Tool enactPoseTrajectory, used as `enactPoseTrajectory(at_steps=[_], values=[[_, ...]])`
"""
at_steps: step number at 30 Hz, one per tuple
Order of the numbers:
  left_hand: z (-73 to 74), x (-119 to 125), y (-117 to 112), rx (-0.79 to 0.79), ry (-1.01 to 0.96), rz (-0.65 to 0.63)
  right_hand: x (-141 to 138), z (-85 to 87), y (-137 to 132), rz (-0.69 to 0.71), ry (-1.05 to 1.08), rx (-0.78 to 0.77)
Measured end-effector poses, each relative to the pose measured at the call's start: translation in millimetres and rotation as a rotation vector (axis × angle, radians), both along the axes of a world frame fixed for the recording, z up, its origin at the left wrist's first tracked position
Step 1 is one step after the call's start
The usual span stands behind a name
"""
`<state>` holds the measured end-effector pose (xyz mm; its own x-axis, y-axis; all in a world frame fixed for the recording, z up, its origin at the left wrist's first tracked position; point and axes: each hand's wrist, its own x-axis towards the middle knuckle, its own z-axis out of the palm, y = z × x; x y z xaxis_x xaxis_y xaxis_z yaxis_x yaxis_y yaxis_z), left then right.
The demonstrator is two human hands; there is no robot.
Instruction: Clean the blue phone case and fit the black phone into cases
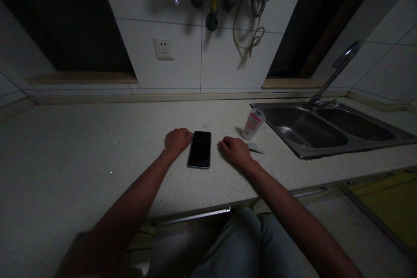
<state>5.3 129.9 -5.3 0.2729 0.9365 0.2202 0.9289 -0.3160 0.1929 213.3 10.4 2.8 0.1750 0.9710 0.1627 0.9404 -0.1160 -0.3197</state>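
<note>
Two hands rest on the worktop, one at each side of a dark phone lying face-up near the front edge, middle of the counter. The left hand is curled into a loose fist just beside the phone, holding nothing; the right hand lies fingers-down, also empty. A small plastic cup stands near the sink. Judging by the pose, the phone is bracketed but not yet gripped; lifting it would need fingers under its long edges.
</note>
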Motion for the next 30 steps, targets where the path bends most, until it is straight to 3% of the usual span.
enactPoseTrajectory(at_steps=[9, 13, 18, 22, 26, 30], values=[[-1.1, 2.7, 2.3, -0.035, 0.005, -0.044, -2.9, -2.5, 0.0, 0.028, -0.036, -0.024], [13.2, 3.1, -4.9, -0.113, 0.002, -0.007, -1.6, -3.0, 0.0, 0.054, -0.049, -0.028], [28.9, 17.1, -38.1, -0.265, -0.012, -0.023, -3.1, -2.0, -0.2, 0.047, -0.063, -0.045], [21.8, 32.3, -57.1, -0.188, -0.004, -0.054, -5.5, -1.0, -0.4, 0.048, -0.080, -0.043], [13.6, 36.3, -54.7, -0.158, -0.052, -0.058, -6.3, -0.5, -0.2, 0.044, -0.093, -0.040], [14.5, 31.9, -50.0, -0.150, -0.116, -0.101, -5.0, -1.3, 0.6, 0.054, -0.082, -0.030]])
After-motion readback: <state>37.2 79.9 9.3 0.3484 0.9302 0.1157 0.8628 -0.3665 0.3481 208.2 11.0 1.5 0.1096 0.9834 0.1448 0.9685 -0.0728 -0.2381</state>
